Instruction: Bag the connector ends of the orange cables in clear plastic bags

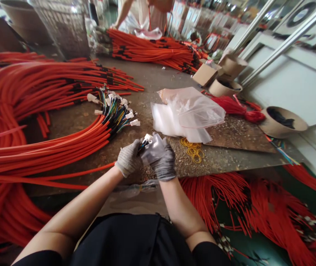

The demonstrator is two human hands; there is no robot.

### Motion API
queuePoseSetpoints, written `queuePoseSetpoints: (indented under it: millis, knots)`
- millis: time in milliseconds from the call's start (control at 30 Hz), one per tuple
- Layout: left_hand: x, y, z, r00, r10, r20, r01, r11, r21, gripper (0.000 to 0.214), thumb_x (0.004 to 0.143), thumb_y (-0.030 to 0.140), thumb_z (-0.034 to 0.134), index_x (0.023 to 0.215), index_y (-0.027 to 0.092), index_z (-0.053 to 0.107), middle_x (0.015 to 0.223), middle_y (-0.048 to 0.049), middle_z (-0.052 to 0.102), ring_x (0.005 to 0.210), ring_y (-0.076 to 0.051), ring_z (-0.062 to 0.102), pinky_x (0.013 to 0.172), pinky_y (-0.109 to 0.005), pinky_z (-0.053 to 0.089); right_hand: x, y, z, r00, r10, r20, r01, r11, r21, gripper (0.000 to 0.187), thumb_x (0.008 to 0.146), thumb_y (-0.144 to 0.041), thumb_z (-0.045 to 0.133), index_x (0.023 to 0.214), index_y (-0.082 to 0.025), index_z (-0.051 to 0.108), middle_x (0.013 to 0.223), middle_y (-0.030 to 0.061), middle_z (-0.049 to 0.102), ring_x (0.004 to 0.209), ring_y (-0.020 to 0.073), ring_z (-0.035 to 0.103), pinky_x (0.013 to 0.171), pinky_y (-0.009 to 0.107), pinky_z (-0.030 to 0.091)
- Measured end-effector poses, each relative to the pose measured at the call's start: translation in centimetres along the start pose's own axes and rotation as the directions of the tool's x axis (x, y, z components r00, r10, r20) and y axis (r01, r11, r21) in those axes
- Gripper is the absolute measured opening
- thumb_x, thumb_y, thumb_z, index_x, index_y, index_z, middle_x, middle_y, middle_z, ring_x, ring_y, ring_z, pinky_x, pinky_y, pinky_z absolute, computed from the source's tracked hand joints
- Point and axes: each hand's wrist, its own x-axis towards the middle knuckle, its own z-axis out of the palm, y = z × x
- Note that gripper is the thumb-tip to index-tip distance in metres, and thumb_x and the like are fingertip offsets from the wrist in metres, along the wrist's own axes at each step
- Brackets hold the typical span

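Note:
In a grey knit glove, my left hand (130, 158) is closed around the end of an orange cable (91, 170). Its white connector (147, 138) and dark wires poke out past the fingers. My right hand (165, 162), gloved too, grips a small clear plastic bag (154, 149), which lies against the connector end. Whether the connector is inside the bag or beside it I cannot tell. Left of my hands lies a bundle of orange cables (72, 142) with white connectors and coloured wires at its end. A stack of clear plastic bags (185, 114) rests beyond my right hand.
Yellow rubber bands (193, 150) lie right of my hands. Cardboard tubs (284, 122) and a small box (206, 74) stand along the right side. More orange cables (152, 50) lie at the back, near another person (147, 16). Red cables (219, 192) hang below the table edge.

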Motion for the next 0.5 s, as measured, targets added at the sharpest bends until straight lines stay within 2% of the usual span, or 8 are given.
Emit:
queuePoseSetpoints:
  millis: [100,200,300,400,500]
  knots:
    - [-0.6,-0.1,-0.3,0.999,0.030,0.028,-0.028,0.997,-0.068,0.023,0.082,0.043,0.051,0.088,0.021,0.055,0.072,-0.0027,0.060,0.063,-0.017,0.053,0.060,-0.027,0.038,0.7,-1.2,0.4,0.985,0.020,-0.169,0.028,0.961,0.276,0.027,0.080,-0.044,0.049,0.094,-0.023,0.058,0.102,0.0046,0.068,0.110,0.0212,0.059,0.095,0.045,0.049]
    - [-1.0,0.0,-0.5,0.992,0.085,0.098,-0.071,0.988,-0.136,0.025,0.088,0.042,0.042,0.089,0.021,0.056,0.074,-0.0038,0.061,0.066,-0.018,0.056,0.065,-0.028,0.041,0.6,-2.4,0.9,0.974,-0.020,-0.225,0.085,0.956,0.280,0.023,0.083,-0.040,0.043,0.089,-0.022,0.057,0.110,0.0060,0.066,0.118,0.0218,0.056,0.093,0.046,0.050]
    - [-0.9,-1.0,-0.5,0.978,0.072,0.196,-0.021,0.968,-0.249,0.028,0.081,0.047,0.054,0.090,0.021,0.058,0.077,-0.0039,0.063,0.071,-0.019,0.058,0.070,-0.030,0.044,-0.2,-1.8,2.4,0.988,-0.063,-0.142,0.086,0.983,0.160,0.030,0.079,-0.042,0.050,0.102,-0.024,0.057,0.116,0.0053,0.064,0.116,0.0227,0.058,0.094,0.046,0.050]
    - [-0.9,-3.2,-1.2,0.945,0.038,0.326,0.131,0.868,-0.480,0.055,0.065,0.057,0.070,0.102,0.018,0.060,0.089,-0.0054,0.067,0.082,-0.022,0.059,0.072,-0.030,0.047,-0.9,0.1,3.2,0.992,-0.111,-0.056,0.111,0.994,-0.003,0.045,0.072,-0.038,0.062,0.114,-0.026,0.055,0.111,0.0026,0.066,0.109,0.0215,0.062,0.097,0.042,0.049]
    - [-1.2,-5.0,-2.2,0.936,-0.073,0.343,0.279,0.749,-0.601,0.070,0.071,0.067,0.060,0.117,0.014,0.059,0.095,-0.0089,0.067,0.085,-0.022,0.059,0.073,-0.030,0.049,-1.1,1.2,1.9,0.998,-0.028,0.058,0.045,0.947,-0.318,0.039,0.068,-0.037,0.070,0.104,-0.026,0.061,0.107,0.0016,0.067,0.108,0.0208,0.062,0.105,0.040,0.045]
